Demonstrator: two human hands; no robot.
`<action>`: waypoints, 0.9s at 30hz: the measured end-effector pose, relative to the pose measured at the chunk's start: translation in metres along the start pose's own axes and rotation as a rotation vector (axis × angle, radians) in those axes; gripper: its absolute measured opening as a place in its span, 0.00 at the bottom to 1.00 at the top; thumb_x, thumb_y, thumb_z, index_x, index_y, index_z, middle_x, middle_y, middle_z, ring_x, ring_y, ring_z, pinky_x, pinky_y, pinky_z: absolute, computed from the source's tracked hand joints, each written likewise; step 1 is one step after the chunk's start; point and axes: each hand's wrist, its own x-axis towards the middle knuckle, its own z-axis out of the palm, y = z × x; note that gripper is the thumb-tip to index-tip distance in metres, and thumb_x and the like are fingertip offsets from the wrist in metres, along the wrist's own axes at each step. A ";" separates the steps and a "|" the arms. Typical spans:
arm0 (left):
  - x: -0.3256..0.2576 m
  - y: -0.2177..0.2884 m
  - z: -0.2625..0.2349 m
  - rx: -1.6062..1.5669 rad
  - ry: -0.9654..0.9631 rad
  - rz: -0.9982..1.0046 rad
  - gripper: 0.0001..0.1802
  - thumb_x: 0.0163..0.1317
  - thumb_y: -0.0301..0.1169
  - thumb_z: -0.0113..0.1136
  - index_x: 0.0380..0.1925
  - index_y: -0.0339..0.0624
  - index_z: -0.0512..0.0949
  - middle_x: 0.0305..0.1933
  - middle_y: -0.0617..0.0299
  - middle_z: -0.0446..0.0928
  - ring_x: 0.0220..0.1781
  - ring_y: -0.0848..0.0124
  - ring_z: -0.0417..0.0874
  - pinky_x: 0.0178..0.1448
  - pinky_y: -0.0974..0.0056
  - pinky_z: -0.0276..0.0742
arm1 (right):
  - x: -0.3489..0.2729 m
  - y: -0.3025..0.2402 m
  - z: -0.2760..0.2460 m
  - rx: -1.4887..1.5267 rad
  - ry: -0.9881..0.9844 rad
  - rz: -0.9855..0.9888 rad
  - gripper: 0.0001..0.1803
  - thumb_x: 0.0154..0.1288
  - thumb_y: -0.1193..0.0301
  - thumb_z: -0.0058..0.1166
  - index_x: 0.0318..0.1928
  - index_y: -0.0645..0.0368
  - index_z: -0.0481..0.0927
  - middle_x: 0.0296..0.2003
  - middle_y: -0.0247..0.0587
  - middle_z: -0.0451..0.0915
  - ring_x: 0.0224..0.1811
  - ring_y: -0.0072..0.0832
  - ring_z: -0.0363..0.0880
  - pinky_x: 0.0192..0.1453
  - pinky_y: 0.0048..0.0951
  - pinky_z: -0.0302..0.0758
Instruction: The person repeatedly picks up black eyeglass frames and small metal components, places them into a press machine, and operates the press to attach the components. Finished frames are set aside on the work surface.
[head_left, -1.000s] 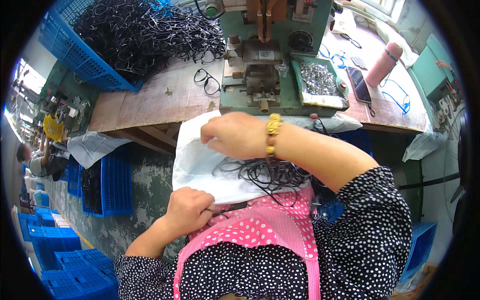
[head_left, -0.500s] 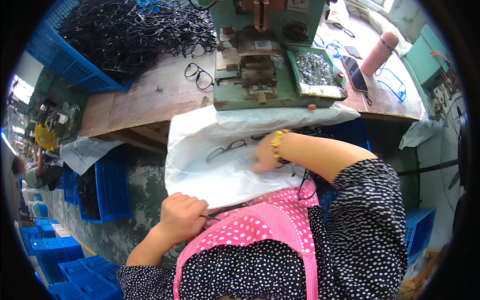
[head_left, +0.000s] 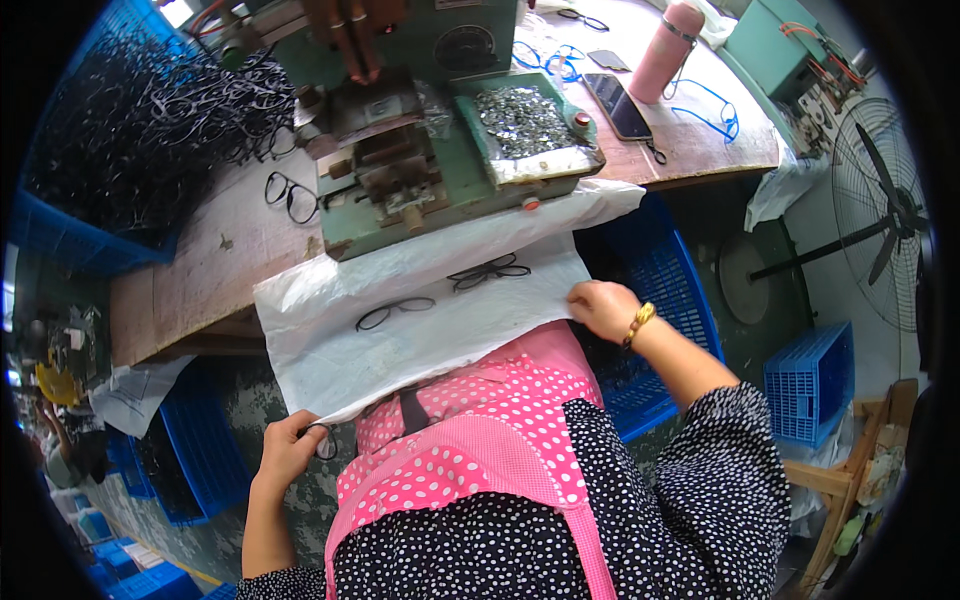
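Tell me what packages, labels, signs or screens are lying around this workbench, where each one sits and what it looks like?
Phone: flat on the wooden bench right of the green machine, a dark rectangle with its screen off.
Round dial: on the green machine's front, dark circular face.
White plastic sheet: spread from the bench edge over the lap, crinkled; the left hand and the right hand grip its edges.
Silver tray: on the machine's right side, holding small metal parts.
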 end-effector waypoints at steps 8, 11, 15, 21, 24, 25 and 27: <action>0.036 0.005 -0.021 -0.003 0.100 -0.052 0.09 0.61 0.29 0.62 0.31 0.32 0.81 0.25 0.65 0.75 0.29 0.76 0.73 0.34 0.65 0.70 | -0.040 -0.070 0.030 0.477 0.468 -0.304 0.11 0.64 0.80 0.55 0.47 0.62 0.82 0.44 0.52 0.83 0.47 0.48 0.83 0.54 0.40 0.79; 0.054 0.024 -0.039 -0.227 0.212 0.028 0.11 0.62 0.29 0.62 0.22 0.40 0.73 0.24 0.74 0.68 0.27 0.83 0.65 0.29 0.70 0.60 | -0.054 -0.065 0.027 0.572 0.488 -0.207 0.09 0.68 0.82 0.54 0.47 0.64 0.82 0.43 0.47 0.84 0.45 0.35 0.84 0.51 0.29 0.79; 0.065 0.042 -0.063 -0.358 0.208 -0.008 0.10 0.64 0.29 0.61 0.23 0.42 0.74 0.25 0.78 0.68 0.27 0.85 0.63 0.31 0.71 0.57 | -0.080 -0.055 0.037 0.741 0.336 0.162 0.08 0.70 0.80 0.55 0.48 0.64 0.82 0.40 0.37 0.85 0.40 0.21 0.82 0.47 0.23 0.79; 0.068 0.041 -0.059 -0.332 0.115 -0.143 0.11 0.64 0.34 0.63 0.25 0.41 0.79 0.24 0.76 0.72 0.27 0.84 0.67 0.30 0.71 0.61 | -0.105 -0.039 0.034 0.841 0.387 0.190 0.08 0.72 0.78 0.53 0.48 0.64 0.83 0.42 0.38 0.85 0.43 0.21 0.83 0.50 0.23 0.78; 0.073 0.041 -0.053 -0.325 0.093 -0.189 0.10 0.64 0.34 0.63 0.26 0.41 0.80 0.24 0.76 0.72 0.27 0.84 0.66 0.30 0.70 0.61 | -0.094 -0.048 0.014 0.850 0.259 0.148 0.11 0.73 0.76 0.53 0.53 0.64 0.81 0.46 0.39 0.84 0.50 0.23 0.81 0.56 0.25 0.77; 0.074 0.041 -0.053 -0.302 0.090 -0.201 0.10 0.64 0.34 0.64 0.26 0.41 0.80 0.24 0.76 0.72 0.27 0.83 0.66 0.30 0.70 0.61 | -0.082 -0.057 0.008 0.798 0.206 0.076 0.12 0.73 0.76 0.53 0.53 0.64 0.81 0.47 0.39 0.84 0.51 0.24 0.81 0.56 0.26 0.77; 0.079 0.044 -0.053 -0.283 0.083 -0.206 0.11 0.64 0.35 0.64 0.27 0.40 0.81 0.24 0.76 0.72 0.27 0.83 0.66 0.31 0.70 0.61 | -0.048 -0.082 0.002 0.715 0.080 -0.132 0.13 0.71 0.76 0.56 0.53 0.63 0.82 0.48 0.42 0.85 0.52 0.30 0.82 0.57 0.29 0.77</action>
